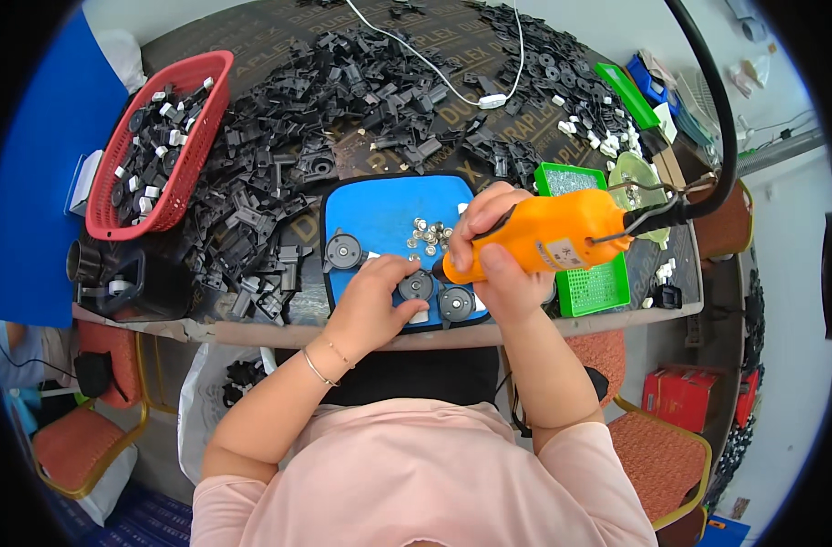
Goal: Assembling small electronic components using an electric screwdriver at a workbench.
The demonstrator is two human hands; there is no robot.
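Observation:
My right hand is wrapped round an orange electric screwdriver, which lies nearly level with its dark tip toward my left hand. Thumb and fingers of my left hand close about the rim of a round black plastic part on a blue mat. The screwdriver's tip is close to this part; whether they touch I cannot tell. A second round black part sits at the mat's left, and a third one lies between my hands. Several small shiny metal pieces are scattered beyond my fingers.
Heaps of black plastic parts cover the table beyond the mat. A red basket of black and white parts stands left. Green trays and white pieces are at the right. The screwdriver's black cable arches overhead.

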